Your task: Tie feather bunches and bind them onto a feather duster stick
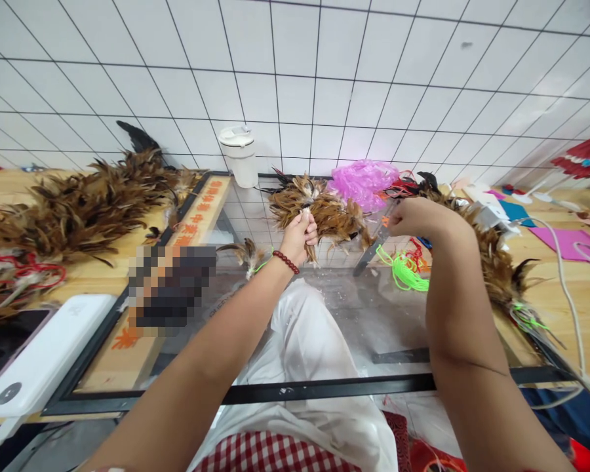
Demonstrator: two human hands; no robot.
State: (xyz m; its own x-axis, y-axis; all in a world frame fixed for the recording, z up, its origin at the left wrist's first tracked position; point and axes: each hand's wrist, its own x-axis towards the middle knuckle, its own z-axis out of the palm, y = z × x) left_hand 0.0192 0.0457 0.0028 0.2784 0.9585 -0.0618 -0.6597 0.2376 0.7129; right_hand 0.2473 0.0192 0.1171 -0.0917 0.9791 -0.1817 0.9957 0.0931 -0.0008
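My left hand (pixel 301 236), with a dark red bead bracelet (pixel 286 261) at the wrist, is closed around a small bunch of feathers (pixel 313 254). A whitish end pokes out above the fist and brown tips show below it. Just behind lies a pile of brown feathers (pixel 295 202) on the glass tabletop (pixel 344 328). My right hand (pixel 407 216) is bent at the wrist to the right of that pile, its fingers curled and mostly hidden; what they hold, if anything, cannot be seen. Beneath it lies bright green cord (pixel 404 270) beside some red string (pixel 415 252).
A crumpled pink plastic bag (pixel 364 183) and a white lidded cup (pixel 240 157) stand near the tiled wall. Long feather bundles (pixel 78 203) lie at left, more feathers (pixel 501 269) at right. A white power bank (pixel 49 354) sits front left; a white cable (pixel 565 288) crosses the right side.
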